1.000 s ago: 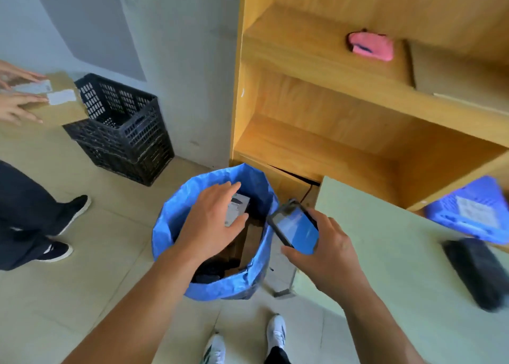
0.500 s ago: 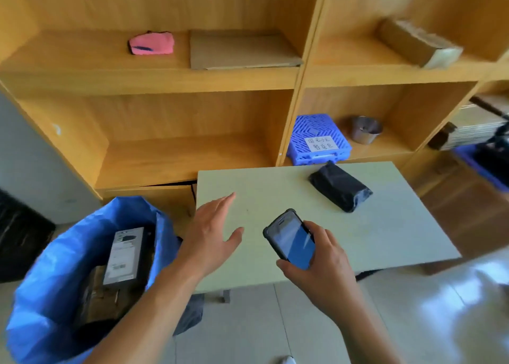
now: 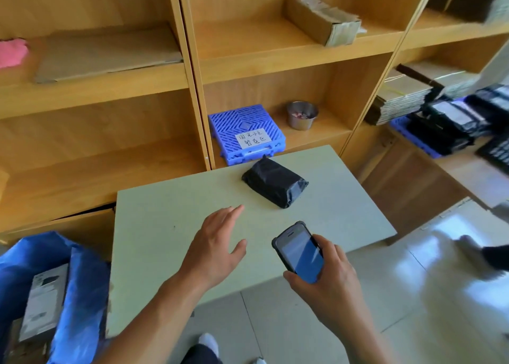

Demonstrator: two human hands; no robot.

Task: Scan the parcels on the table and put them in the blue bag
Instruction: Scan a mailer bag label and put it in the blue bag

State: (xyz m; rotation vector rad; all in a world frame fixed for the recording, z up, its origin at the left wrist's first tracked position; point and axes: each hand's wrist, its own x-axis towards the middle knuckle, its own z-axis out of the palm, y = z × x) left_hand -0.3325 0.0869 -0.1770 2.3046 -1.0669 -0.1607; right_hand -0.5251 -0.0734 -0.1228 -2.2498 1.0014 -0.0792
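One black plastic-wrapped parcel (image 3: pixel 275 186) lies on the far side of the pale green table (image 3: pixel 154 226). My left hand (image 3: pixel 217 248) hovers over the table's middle with fingers spread, holding nothing, a short way short of the parcel. My right hand (image 3: pixel 327 283) holds a handheld scanner (image 3: pixel 298 251) near the table's front edge, its screen facing up. The blue bag (image 3: pixel 74 294) stands open on the floor at the lower left, with a grey-labelled box (image 3: pixel 44 303) and other parcels inside it.
Wooden shelves (image 3: pixel 248 68) rise behind the table, holding a blue plastic crate (image 3: pixel 245 132), a metal cup (image 3: pixel 302 114), cardboard and a pink item (image 3: pixel 12 52). Stacks of black parcels (image 3: pixel 451 126) sit at the right. Another person's foot (image 3: pixel 482 256) is on the shiny floor at right.
My view swung right from the bag to the table. My left hand left the bag empty and moved over the table toward the black parcel. My right hand kept the scanner.
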